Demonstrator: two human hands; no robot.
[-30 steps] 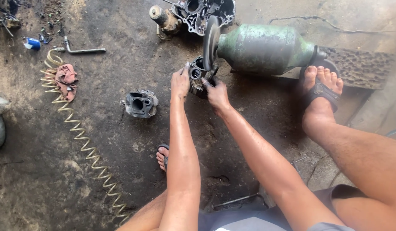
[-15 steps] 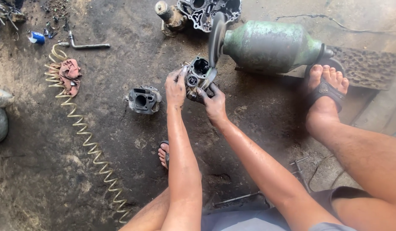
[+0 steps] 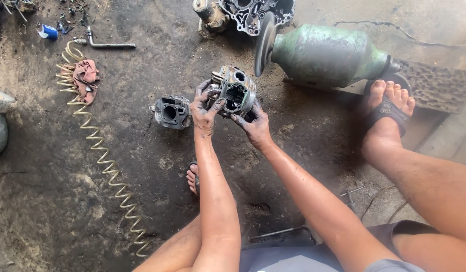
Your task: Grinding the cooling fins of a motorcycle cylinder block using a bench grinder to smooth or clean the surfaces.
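Above the dirt floor (image 3: 67,201), just before the grinder's disc (image 3: 265,43), an engine head (image 3: 235,90) is held off the ground. Its left side is clasped by the left hand (image 3: 205,108), its lower right edge by the right hand (image 3: 253,123); both grips are pinched on it. A second casting (image 3: 171,112) lies just left. A coiled hose (image 3: 99,146) runs further left.

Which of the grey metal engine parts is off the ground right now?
The engine part held between the left hand and right hand. The smaller part lies on the floor left of the hands, and the engine casing lies at the top edge.
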